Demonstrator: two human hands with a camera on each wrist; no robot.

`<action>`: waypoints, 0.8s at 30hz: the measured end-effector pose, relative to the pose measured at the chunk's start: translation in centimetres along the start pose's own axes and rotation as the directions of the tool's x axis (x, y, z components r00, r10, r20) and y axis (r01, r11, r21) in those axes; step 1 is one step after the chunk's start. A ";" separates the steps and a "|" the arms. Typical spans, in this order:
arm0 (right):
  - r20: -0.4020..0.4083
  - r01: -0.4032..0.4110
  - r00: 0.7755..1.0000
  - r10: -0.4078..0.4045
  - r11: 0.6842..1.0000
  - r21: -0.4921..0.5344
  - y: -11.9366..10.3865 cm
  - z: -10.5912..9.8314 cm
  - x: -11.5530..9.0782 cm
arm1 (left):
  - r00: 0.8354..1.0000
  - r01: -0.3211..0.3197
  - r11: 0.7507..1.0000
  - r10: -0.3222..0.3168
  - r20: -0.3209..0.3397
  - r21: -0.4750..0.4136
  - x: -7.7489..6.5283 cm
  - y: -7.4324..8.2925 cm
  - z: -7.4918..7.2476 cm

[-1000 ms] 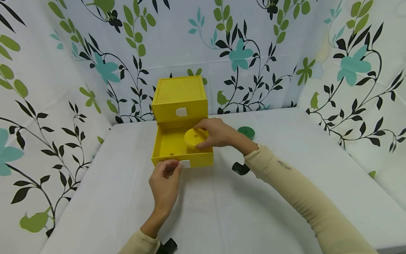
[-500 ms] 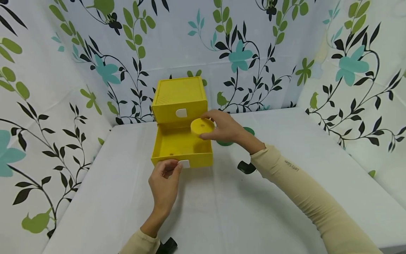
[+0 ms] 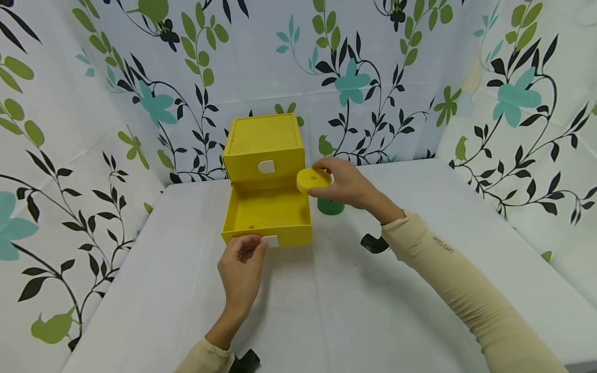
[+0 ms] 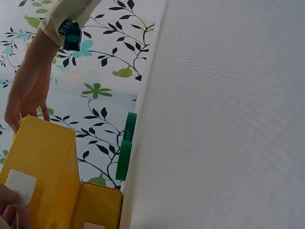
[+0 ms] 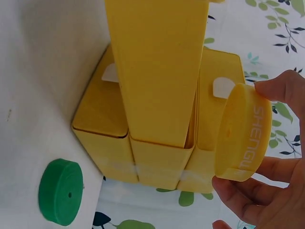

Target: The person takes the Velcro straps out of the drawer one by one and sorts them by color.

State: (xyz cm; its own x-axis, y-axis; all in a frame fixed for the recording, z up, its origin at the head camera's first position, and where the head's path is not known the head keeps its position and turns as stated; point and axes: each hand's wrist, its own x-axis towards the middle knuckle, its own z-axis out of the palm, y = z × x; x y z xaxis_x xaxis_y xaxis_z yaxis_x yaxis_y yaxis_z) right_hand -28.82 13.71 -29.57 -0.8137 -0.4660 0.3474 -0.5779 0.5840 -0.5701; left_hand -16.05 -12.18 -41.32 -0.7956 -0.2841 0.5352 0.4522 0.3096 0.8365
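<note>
A yellow drawer unit (image 3: pixel 263 133) stands at the back of the table, its middle drawer (image 3: pixel 268 207) pulled out. My left hand (image 3: pixel 240 277) pinches the white tab (image 3: pixel 270 241) on that drawer's front. In my right hand (image 3: pixel 347 184) is a thick yellow disc (image 3: pixel 313 179), held by its edge between thumb and fingers, just right of the drawer. The right wrist view shows pale lettering on the rim of the yellow disc (image 5: pixel 244 132) and a small hole in its face. Below this hand a green disc (image 3: pixel 330 207) rests on the table.
Two green discs (image 4: pixel 124 160) show side by side on the table in the left wrist view. Drawers with white tabs lie above and below the pulled-out one. A leaf-patterned cloth (image 3: pixel 261 57) hangs behind the white table (image 3: pixel 373 316) and at both sides.
My right hand has lifted the yellow disc up from the drawer and carried it right, past the drawer's side. My left hand keeps its grip on the tab.
</note>
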 end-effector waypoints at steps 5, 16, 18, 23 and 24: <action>-0.007 -0.029 1.000 0.029 0.999 -0.031 0.6 -0.1 -0.3 | 1.000 -0.004 1.000 0.004 0.004 -0.005 0.1 0.0 0.0; 0.032 -0.096 0.995 0.099 0.992 -0.085 2.4 0.4 -1.2 | 1.000 -0.019 1.000 0.019 0.001 -0.015 -0.1 -0.1 -0.1; 0.040 -0.108 0.993 0.113 0.990 -0.095 2.8 0.6 -1.2 | 1.000 -0.023 0.999 0.023 -0.002 -0.024 -0.1 -0.2 -0.1; 0.056 -0.146 0.987 0.153 0.982 -0.120 3.4 1.0 -1.3 | 0.999 -0.041 0.998 0.041 -0.002 -0.051 0.1 -0.2 0.0; 0.062 -0.149 0.986 0.157 0.981 -0.121 3.5 1.0 -1.4 | 0.999 -0.045 0.997 0.045 0.000 -0.056 0.1 -0.2 0.0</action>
State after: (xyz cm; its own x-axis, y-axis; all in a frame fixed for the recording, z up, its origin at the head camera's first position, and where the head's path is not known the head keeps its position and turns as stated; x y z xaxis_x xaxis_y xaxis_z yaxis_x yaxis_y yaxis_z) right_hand -29.67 15.76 -32.80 -0.8891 -0.4086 0.2064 -0.4533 0.7228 -0.5217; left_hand -16.26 -12.30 -41.46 -0.7742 -0.2702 0.5723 0.5094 0.2707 0.8169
